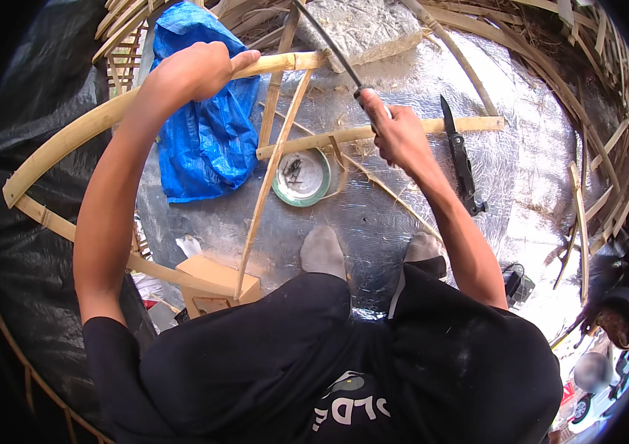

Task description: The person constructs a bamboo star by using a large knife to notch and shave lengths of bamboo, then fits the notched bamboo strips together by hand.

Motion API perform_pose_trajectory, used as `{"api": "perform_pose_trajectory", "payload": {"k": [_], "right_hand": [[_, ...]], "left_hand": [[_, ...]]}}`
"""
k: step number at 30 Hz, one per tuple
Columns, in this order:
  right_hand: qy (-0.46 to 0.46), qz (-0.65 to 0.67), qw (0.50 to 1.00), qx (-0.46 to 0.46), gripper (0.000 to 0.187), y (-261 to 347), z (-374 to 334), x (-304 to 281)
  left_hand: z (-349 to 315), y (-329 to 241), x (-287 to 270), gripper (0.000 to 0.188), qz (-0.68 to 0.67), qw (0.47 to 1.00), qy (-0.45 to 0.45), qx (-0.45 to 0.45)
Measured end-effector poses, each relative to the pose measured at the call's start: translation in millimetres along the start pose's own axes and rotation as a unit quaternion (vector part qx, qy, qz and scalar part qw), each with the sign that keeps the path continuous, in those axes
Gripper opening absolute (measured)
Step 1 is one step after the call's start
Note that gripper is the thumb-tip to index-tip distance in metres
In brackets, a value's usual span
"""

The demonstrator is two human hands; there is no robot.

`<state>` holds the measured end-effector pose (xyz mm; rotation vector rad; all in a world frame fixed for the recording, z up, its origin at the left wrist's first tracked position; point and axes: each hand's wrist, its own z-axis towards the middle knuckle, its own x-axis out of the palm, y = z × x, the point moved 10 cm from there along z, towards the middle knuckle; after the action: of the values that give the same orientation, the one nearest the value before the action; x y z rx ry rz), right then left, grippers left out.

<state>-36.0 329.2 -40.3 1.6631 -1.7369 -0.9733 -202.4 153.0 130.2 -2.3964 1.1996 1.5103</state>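
Note:
My left hand (pixel 197 70) is closed around a split bamboo pole (pixel 70 137), close to its far end. That end lies beside a rough grey block (pixel 359 33). My right hand (pixel 401 135) grips a long, thin, dark-bladed tool (pixel 333 48); its blade slants up and left past the bamboo's end, and its tip runs out of view. Whether the blade touches the bamboo, I cannot tell. Another bamboo piece (pixel 469 124) lies below my right hand. An opened black folding knife (pixel 461 159) rests at its right end.
A blue plastic sheet (pixel 207 140) is bunched at left. Between my feet and the bamboo stands a green-rimmed bowl (pixel 303 201) with small dark pieces inside. A thin strip (pixel 274 177) crosses near it. A cardboard box (pixel 218 274) is by my left knee; bamboo strips (pixel 603 148) pile up right.

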Motion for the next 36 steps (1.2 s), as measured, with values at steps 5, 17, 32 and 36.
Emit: {"api": "perform_pose_trajectory", "payload": {"k": [5, 17, 32, 36], "right_hand": [[-0.042, 0.045, 0.994, -0.090, 0.073, 37, -24, -5], [-0.025, -0.041, 0.996, -0.075, 0.073, -9, -4, 2], [-0.100, 0.119, 0.987, -0.036, 0.058, -32, -93, -46], [-0.112, 0.120, 0.986, -0.041, 0.057, -40, -84, -55]], "left_hand": [[-4, 5, 8, 0.082, -0.024, 0.999, 0.006, -0.027], [-14, 19, 14, 0.090, -0.089, 0.991, -0.009, -0.095], [-99, 44, 18, 0.077, -0.120, 0.970, 0.105, -0.183], [-77, 34, -19, 0.073, -0.073, 0.989, 0.002, -0.128]]}}
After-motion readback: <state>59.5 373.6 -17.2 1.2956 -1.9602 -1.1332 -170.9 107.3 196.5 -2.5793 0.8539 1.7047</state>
